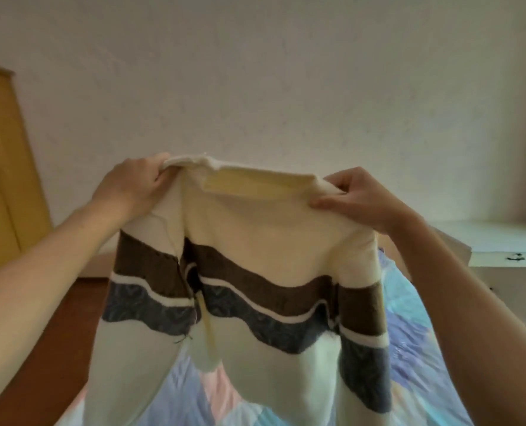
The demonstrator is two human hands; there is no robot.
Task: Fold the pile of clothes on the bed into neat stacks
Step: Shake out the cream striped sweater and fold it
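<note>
Cream knitted sweater with a brown band and a blue-grey patterned band across chest and sleeves [255, 247] held up in the air in front of the person, spread by its 2 shoulders, collar edge at top. Left hand [132, 182] grips the left shoulder, fingers curled round a bunched fold of cream knit, thumb side toward the collar. Right hand [363, 195] pinches the right shoulder, fingers lying along the front of the fabric, thumb hidden behind it. Both bare forearms raised. Body of the sweater hangs down above the bed with a quilted cover in pale blue, pink and lilac patches [415, 348]; both sleeves dangle at the sides, lower ends out of view. Plain white wall [255, 72] behind. Yellow wooden cabinet [3, 167] far left, white shelf unit [501, 250] at right beyond the bed. Reddish-brown floor [55, 318] left of the bed.
</note>
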